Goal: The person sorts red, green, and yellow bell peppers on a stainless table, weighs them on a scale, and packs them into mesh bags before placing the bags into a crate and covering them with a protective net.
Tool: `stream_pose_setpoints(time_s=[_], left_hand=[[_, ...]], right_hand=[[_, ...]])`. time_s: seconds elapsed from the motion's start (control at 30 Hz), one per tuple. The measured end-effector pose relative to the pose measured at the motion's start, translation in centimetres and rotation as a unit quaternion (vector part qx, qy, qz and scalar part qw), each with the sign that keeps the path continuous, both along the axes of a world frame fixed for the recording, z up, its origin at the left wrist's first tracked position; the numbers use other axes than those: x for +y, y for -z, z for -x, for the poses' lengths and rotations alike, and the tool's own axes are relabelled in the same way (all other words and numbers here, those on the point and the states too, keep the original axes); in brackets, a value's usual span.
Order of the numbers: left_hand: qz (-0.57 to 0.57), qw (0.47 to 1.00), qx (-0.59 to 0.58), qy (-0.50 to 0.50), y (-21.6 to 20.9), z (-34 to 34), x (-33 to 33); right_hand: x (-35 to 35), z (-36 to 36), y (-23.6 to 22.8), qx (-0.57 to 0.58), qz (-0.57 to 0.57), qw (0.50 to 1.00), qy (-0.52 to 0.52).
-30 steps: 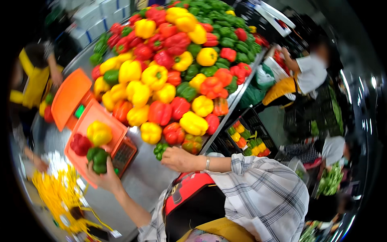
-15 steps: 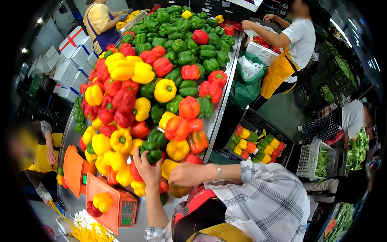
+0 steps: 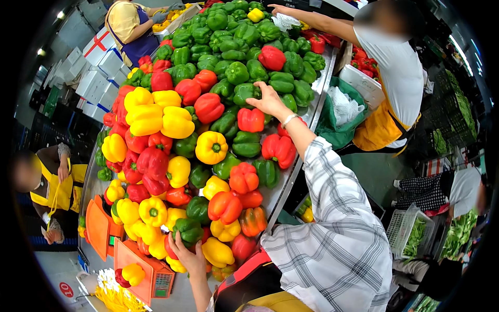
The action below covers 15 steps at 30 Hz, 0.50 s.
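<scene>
A large heap of red, yellow and green bell peppers covers the metal table. My left hand, low at the near edge of the heap, has its fingers around the underside of a green bell pepper. My right arm stretches far out over the heap. The thumb and fingers of my right hand are on either side of another green bell pepper, which still sits among the others. A red bell pepper lies just below that hand.
An orange scale at the near left carries a yellow pepper and a dark red one. A green bag and a white box of red peppers stand at the right. Co-workers stand around the table; one reaches across its far end.
My right hand has swung from beside my left hand out to a green pepper farther up the heap. My left hand has come lower with a green pepper. The co-worker at right now reaches over the table.
</scene>
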State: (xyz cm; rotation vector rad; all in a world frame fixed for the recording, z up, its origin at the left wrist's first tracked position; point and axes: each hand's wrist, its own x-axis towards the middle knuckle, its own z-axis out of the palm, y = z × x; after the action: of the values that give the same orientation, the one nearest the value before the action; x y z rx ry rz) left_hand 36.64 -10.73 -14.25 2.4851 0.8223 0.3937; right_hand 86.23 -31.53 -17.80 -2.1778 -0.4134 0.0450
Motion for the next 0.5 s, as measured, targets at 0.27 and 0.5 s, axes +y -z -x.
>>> stream_pose_setpoints(time_s=[0.27, 0.5], left_hand=[[0.04, 0.998, 0.035, -0.031, -1.3, -1.5, 0.0], [0.069, 0.995, 0.075, -0.011, -3.6, -3.1, 0.6]], right_hand=[[0.6, -3.3, 2.1, 0.132, -0.216, 0.963, -0.094], [-3.6, -1.4, -0.5, 0.347, -0.495, 0.782, -0.152]])
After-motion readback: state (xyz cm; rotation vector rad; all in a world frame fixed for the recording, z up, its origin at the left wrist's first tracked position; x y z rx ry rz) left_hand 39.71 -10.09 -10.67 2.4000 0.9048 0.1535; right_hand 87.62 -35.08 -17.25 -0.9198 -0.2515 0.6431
